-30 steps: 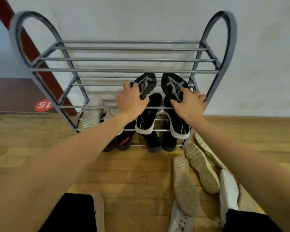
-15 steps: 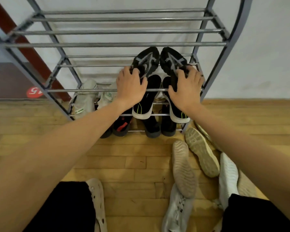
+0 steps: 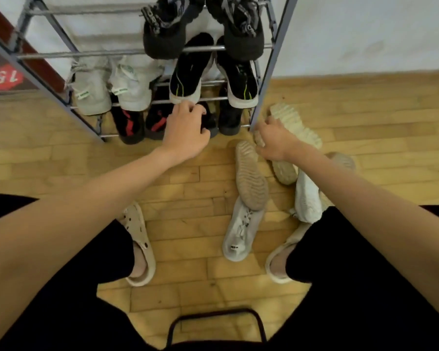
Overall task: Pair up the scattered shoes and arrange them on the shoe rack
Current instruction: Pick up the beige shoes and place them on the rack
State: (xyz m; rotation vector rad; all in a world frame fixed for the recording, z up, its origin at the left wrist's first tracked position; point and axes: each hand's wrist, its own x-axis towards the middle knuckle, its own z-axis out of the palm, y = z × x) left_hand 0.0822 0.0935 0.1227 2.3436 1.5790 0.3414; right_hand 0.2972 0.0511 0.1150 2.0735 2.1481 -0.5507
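I am seeing the right hand (image 3: 274,144) curling its fingers around the beige ridged-sole sneaker (image 3: 293,127) lying on the wooden floor (image 3: 188,178) beside the grey metal shoe rack (image 3: 271,72). The left hand (image 3: 185,133) is hanging loosely curled, empty, before the bottom shelf.

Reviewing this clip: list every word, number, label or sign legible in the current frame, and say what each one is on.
"15": white digits on a red sign at the left edge, behind the shoe rack.
Green-and-white tabs on the two pale shoes on the rack: too small to read.
Small dark tag on the grey sneaker on the floor: too blurred to read.
Markings on the black sandals on the upper shelf: a pattern, no legible text.
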